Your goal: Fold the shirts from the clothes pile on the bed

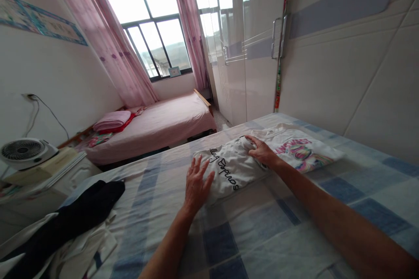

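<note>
A white T-shirt (225, 170) with black lettering lies folded on the blue-and-white checked bed (163, 213). My left hand (197, 181) rests along its left edge, fingers spread and flat. At the shirt's far right edge, my right hand (262, 151) has its fingers bent around the cloth; the tips are partly hidden in the folds. Just beyond this hand lies a second white T-shirt (304, 150) with a colourful print, folded flat, its near left part covered by the hand and the first shirt.
Dark clothing (94, 205) and pale clothes (98, 246) are heaped at the bed's left. A white fan (28, 152) stands on a cabinet beside it. Across the room is a pink-covered bed (163, 117) beneath the window. Tall glossy wardrobes (258, 78) line the right side.
</note>
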The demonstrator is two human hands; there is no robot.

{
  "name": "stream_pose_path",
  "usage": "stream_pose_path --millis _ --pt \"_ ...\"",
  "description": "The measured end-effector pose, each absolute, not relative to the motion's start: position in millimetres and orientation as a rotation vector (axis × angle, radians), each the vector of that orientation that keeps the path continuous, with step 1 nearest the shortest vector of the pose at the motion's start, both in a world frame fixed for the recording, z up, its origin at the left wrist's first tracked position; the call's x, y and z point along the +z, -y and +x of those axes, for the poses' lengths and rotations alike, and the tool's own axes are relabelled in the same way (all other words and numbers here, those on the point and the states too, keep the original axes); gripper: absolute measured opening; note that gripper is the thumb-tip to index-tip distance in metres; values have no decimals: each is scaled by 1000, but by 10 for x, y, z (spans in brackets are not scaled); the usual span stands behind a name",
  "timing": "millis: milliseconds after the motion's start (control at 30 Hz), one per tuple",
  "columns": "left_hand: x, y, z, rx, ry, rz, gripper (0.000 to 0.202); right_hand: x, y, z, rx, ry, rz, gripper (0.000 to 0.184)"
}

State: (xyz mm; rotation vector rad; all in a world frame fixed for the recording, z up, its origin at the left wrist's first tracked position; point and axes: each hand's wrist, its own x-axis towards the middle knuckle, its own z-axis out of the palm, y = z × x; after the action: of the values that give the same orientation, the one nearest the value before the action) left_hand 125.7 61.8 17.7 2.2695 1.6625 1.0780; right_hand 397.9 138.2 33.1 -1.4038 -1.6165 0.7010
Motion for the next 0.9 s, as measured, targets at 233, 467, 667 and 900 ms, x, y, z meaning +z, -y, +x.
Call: stream_pose_path --millis 233,467,667,900 --pt "85 -579 1377 919 -1576 2240 42 376 -1286 4099 87 1863 -1817 57" --pt "218 -663 1269 1225 -1771 1414 60 653 -913 3515 46 2194 -1342 43" --pt "331 -600 1288 1198 -1252 891 78 445 -469 3079 298 2587 -976 89" --pt "421 -545 1452 1359 -924 668 82 266 -408 2972 74 2272 -1113 66"
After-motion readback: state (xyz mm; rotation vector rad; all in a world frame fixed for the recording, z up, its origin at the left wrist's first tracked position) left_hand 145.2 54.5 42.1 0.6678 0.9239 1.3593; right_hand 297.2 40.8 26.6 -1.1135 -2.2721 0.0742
